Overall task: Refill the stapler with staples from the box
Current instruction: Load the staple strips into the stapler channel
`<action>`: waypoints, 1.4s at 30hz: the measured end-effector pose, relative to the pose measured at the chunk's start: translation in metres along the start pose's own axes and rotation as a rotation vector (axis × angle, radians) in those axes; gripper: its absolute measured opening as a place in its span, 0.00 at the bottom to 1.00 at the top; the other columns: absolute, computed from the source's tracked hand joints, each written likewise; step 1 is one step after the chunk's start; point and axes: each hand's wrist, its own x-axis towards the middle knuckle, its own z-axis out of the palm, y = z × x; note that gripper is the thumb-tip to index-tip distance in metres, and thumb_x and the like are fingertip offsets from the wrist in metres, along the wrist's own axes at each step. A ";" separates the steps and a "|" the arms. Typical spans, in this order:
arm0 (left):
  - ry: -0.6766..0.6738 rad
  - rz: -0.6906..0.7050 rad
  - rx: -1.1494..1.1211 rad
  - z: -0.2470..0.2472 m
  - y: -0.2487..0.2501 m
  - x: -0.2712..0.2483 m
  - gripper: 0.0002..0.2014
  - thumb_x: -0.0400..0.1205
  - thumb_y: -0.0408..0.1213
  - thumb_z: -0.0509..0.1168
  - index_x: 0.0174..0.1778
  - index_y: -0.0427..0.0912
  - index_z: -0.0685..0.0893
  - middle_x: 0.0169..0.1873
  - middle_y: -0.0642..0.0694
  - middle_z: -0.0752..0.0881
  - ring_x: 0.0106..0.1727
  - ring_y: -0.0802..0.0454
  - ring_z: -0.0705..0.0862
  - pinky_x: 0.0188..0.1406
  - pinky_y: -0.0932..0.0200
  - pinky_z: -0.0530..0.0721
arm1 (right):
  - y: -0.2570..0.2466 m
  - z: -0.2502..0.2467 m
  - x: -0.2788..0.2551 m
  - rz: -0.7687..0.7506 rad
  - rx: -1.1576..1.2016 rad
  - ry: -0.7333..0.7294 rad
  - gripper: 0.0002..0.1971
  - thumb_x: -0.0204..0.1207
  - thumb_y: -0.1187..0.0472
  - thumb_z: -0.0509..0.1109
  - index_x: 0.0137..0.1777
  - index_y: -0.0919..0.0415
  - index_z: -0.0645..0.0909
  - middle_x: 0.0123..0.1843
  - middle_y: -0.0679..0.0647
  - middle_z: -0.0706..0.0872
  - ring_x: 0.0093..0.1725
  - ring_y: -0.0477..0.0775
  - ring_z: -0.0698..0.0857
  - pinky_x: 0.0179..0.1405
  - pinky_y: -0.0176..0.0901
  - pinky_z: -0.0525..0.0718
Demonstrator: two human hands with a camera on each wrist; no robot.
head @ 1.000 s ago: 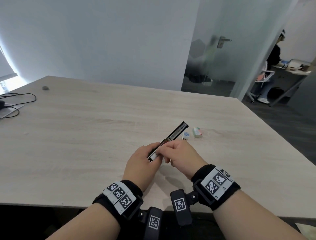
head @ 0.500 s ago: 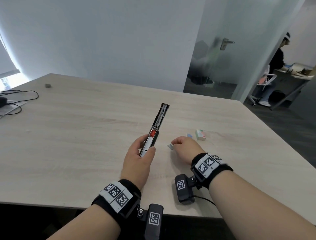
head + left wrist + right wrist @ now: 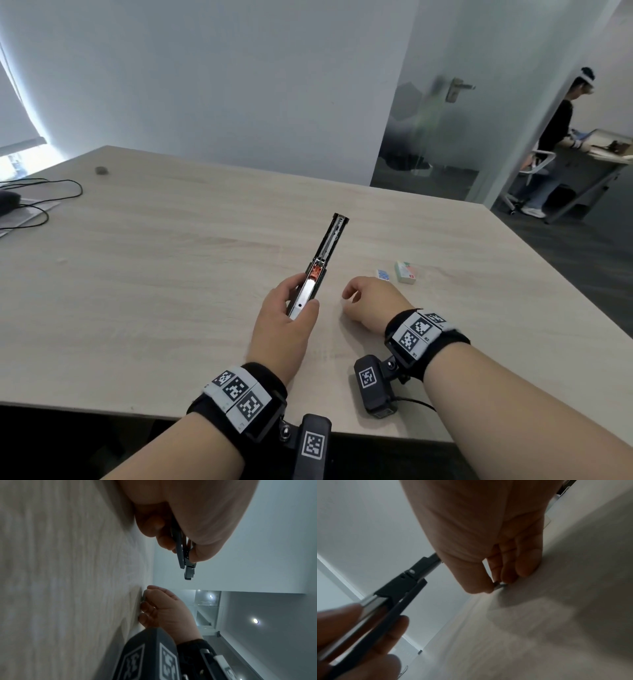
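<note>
My left hand [image 3: 296,302] grips the rear end of the stapler [image 3: 329,245], which is opened out long and flat and points away from me above the table; its orange pusher [image 3: 315,270] shows in the silver channel. In the left wrist view the stapler [image 3: 182,555] lies between thumb and fingers. My right hand [image 3: 347,298] rests on the table just right of the stapler, and its thumb and fingers pinch a small metal staple strip [image 3: 499,585] lying on the wood. The white staple box [image 3: 406,272] lies beyond it, with a small blue-and-white piece [image 3: 384,274] beside it.
Black cables [image 3: 44,192] and a dark object [image 3: 7,202] lie at the table's [image 3: 171,274] far left, a small grey item [image 3: 101,170] at the back. A glass door [image 3: 442,130] stands behind. A person [image 3: 558,137] stands at another desk, far right.
My right hand has left the stapler and dropped to the table on the right, onto a staple strip. The left hand has swung the stapler to point further away.
</note>
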 end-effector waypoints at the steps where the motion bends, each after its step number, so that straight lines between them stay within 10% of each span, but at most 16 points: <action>1: -0.004 0.012 0.022 0.000 0.000 -0.001 0.19 0.81 0.40 0.70 0.65 0.66 0.83 0.58 0.57 0.87 0.57 0.52 0.86 0.60 0.48 0.86 | 0.003 0.000 -0.004 -0.002 0.023 0.013 0.11 0.74 0.60 0.69 0.55 0.52 0.87 0.48 0.46 0.85 0.46 0.53 0.87 0.51 0.48 0.89; 9: -0.089 0.091 0.201 -0.002 0.006 -0.018 0.20 0.81 0.38 0.69 0.66 0.65 0.81 0.56 0.62 0.83 0.57 0.74 0.80 0.51 0.77 0.76 | 0.025 -0.007 -0.036 0.012 0.092 0.013 0.11 0.76 0.64 0.68 0.50 0.52 0.90 0.47 0.46 0.87 0.33 0.41 0.81 0.42 0.43 0.85; 15: -0.066 0.058 0.140 0.003 0.011 -0.026 0.18 0.80 0.39 0.69 0.60 0.68 0.85 0.56 0.60 0.88 0.56 0.62 0.86 0.56 0.57 0.84 | 0.027 -0.006 -0.046 0.016 0.130 0.047 0.08 0.75 0.63 0.68 0.46 0.54 0.90 0.42 0.46 0.88 0.38 0.48 0.84 0.46 0.45 0.88; 21: -0.069 0.076 0.148 0.002 0.024 -0.030 0.19 0.81 0.36 0.70 0.55 0.71 0.83 0.57 0.61 0.88 0.58 0.64 0.85 0.56 0.62 0.81 | 0.034 -0.006 -0.056 -0.002 0.237 0.084 0.05 0.74 0.62 0.72 0.42 0.50 0.88 0.40 0.45 0.89 0.40 0.49 0.86 0.44 0.46 0.89; 30: -0.139 0.175 0.268 0.001 0.038 -0.034 0.20 0.80 0.37 0.70 0.66 0.61 0.83 0.56 0.62 0.85 0.58 0.70 0.82 0.54 0.70 0.77 | -0.015 -0.038 -0.094 -0.261 1.074 0.236 0.08 0.76 0.73 0.75 0.39 0.63 0.82 0.33 0.57 0.89 0.34 0.51 0.88 0.27 0.43 0.85; 42: -0.176 0.213 0.304 0.007 0.044 -0.038 0.21 0.80 0.38 0.70 0.69 0.58 0.84 0.57 0.59 0.86 0.59 0.71 0.81 0.52 0.80 0.74 | -0.017 -0.030 -0.097 -0.298 0.816 0.260 0.11 0.74 0.68 0.74 0.36 0.50 0.85 0.29 0.44 0.86 0.32 0.50 0.82 0.25 0.40 0.80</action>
